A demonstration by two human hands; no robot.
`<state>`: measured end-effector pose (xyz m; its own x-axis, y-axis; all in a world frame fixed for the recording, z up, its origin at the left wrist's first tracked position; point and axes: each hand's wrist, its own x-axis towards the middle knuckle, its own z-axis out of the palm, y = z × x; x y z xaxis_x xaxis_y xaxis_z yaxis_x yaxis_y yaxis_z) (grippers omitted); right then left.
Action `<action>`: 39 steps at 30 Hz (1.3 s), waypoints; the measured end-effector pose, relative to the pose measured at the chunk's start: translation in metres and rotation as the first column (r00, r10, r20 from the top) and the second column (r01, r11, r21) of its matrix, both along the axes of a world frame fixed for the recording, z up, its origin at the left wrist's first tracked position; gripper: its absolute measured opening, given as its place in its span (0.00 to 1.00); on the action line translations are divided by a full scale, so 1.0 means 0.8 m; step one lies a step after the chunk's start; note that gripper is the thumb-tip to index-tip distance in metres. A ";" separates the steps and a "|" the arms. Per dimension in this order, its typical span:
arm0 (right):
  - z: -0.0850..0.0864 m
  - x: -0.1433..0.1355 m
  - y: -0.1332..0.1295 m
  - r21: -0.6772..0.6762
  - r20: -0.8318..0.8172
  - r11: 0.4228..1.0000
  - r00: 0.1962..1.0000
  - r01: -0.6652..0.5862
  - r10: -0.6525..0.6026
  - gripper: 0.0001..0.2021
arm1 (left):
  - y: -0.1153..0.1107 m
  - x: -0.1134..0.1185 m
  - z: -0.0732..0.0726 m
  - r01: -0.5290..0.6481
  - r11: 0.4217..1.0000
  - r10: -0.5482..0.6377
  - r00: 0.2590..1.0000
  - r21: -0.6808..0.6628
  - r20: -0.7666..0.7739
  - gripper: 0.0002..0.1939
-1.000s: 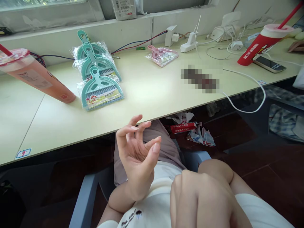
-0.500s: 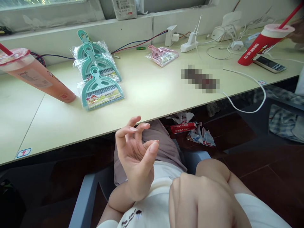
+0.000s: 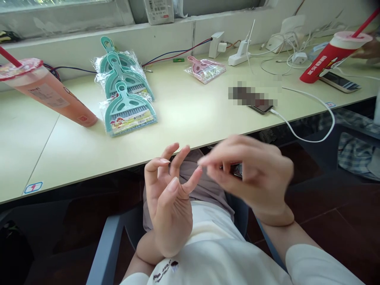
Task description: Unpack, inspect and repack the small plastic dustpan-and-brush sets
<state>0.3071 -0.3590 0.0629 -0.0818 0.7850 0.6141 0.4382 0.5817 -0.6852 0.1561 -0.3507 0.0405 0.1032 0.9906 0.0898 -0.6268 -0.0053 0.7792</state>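
Note:
My left hand is raised above my lap, palm up, with its fingers bent and spread apart and nothing in it. Close beside it on the right is my right hand, blurred by motion. Its thumb and forefinger come together in a pinch at the tip of one left finger. Whether they grip that fingertip or something small cannot be made out. Both hands are just short of the table, over its front edge.
Teal dustpan-and-brush sets in plastic lie on the table beside a tall pink drink cup. Behind are a pink set and a power strip. On the right are a phone with a white cable and a red cup.
My right hand has risen from my lap up to the fingers of my left hand. The left hand's fingers have spread, with one finger now reaching out to the right.

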 end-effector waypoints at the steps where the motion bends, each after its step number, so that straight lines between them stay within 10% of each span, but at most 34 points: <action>1: 0.000 0.003 0.011 -0.002 -0.036 1.000 0.999 0.003 -0.003 0.06 | -0.001 -0.002 0.001 0.012 1.000 -0.012 1.000 0.001 0.000 0.09; 8: 0.000 0.011 0.034 -0.163 -0.099 0.946 0.958 -0.281 0.267 0.04 | -0.002 -0.011 0.002 0.059 0.998 -0.058 0.997 0.014 -0.043 0.09; 24: 0.001 0.009 0.034 -0.277 -0.188 0.921 0.955 -0.274 0.228 0.05 | -0.001 -0.009 0.003 0.081 0.997 -0.080 0.996 0.021 -0.044 0.07; 30: -0.015 -0.012 0.038 -0.016 -0.273 0.998 0.961 -0.059 0.053 0.06 | -0.001 -0.009 -0.001 0.019 0.994 -0.018 1.000 0.104 -0.007 0.10; 39: -0.024 -0.032 0.032 0.297 -0.153 0.953 0.988 0.054 -0.008 0.03 | -0.005 -0.001 -0.018 -0.128 0.953 0.128 0.992 0.276 0.018 0.10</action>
<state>0.2815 -0.3333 0.0436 0.0499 0.5634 0.8247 0.3659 0.7580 -0.5399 0.1554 -0.3551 0.0263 -0.0227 0.9322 0.3613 -0.6065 -0.3002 0.7362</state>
